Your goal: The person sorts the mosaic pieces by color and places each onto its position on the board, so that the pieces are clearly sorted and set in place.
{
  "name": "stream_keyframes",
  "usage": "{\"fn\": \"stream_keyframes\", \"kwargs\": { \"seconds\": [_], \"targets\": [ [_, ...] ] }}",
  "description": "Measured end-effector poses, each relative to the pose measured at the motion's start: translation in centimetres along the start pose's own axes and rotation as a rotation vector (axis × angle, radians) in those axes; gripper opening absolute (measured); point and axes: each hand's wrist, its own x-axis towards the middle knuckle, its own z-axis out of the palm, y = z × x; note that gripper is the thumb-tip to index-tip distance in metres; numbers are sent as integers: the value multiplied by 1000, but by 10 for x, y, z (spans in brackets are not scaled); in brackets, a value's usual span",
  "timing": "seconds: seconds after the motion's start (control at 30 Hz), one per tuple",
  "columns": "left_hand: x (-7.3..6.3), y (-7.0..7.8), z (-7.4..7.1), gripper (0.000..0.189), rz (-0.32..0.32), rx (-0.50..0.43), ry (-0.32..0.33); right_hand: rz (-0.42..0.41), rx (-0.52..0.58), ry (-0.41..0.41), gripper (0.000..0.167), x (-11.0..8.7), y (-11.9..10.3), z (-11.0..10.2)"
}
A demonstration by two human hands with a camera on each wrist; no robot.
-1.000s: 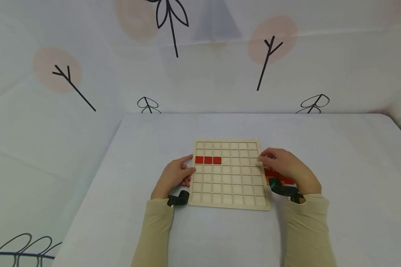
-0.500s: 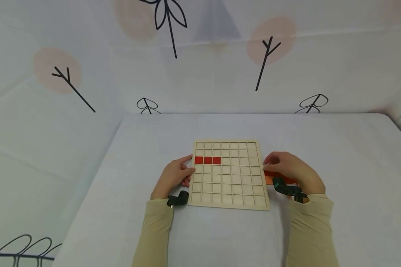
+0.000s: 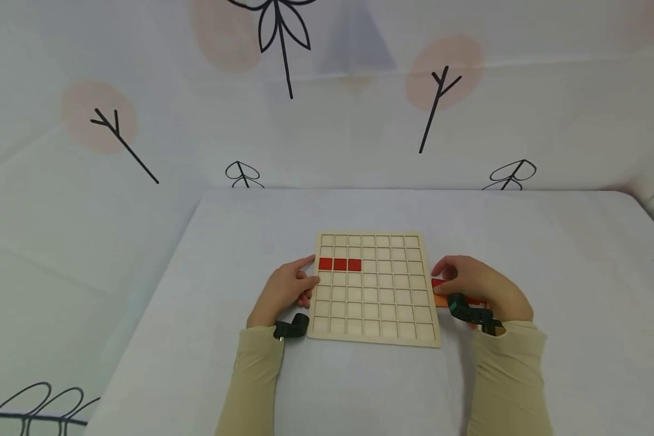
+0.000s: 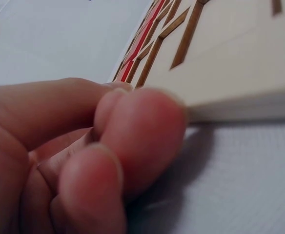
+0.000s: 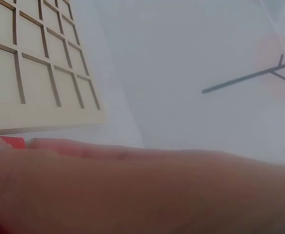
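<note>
A pale wooden grid board (image 3: pixel 376 341) lies on the white table, with three red square tiles (image 3: pixel 340 264) side by side in one row at its left. My left hand (image 3: pixel 280 289) rests at the board's left edge, index finger reaching along it and thumb tip against it. In the left wrist view, the other fingers (image 4: pixel 91 190) curl beside the board. Just past the right edge, my right hand (image 3: pixel 471 283) bends over a red tile (image 3: pixel 437 282), thumb and index on either side. I cannot tell whether they pinch it. More red pieces lie partly hidden under this hand.
An orange piece (image 3: pixel 441 301) shows below the red ones, between the board and the right wrist. Dark wrist cameras (image 3: pixel 291 327) sit on both wrists. A pale cloth with line drawings of plants (image 3: pixel 327 121) hangs behind the white table (image 3: pixel 360 393).
My right hand has moved off the board's right edge, right and toward me, to the red pieces. The left hand stays at its edge. The three tiles on the board are unchanged.
</note>
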Motion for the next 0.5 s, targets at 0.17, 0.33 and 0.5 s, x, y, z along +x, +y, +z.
{"fn": "stream_keyframes", "kwargs": {
  "seconds": [0.17, 0.33, 0.5],
  "targets": [
    [1, 0, 0, 55, 3, 8, -1, 6, -6, 4, 24, 0, 0, 1],
    [1, 1, -1, 55, 4, 9, -1, 20, -8, 9, 24, 2, -1, 3],
    [0, 2, -1, 55, 2, 6, 1, 20, 9, 11, 24, 1, -3, 3]
  ]
}}
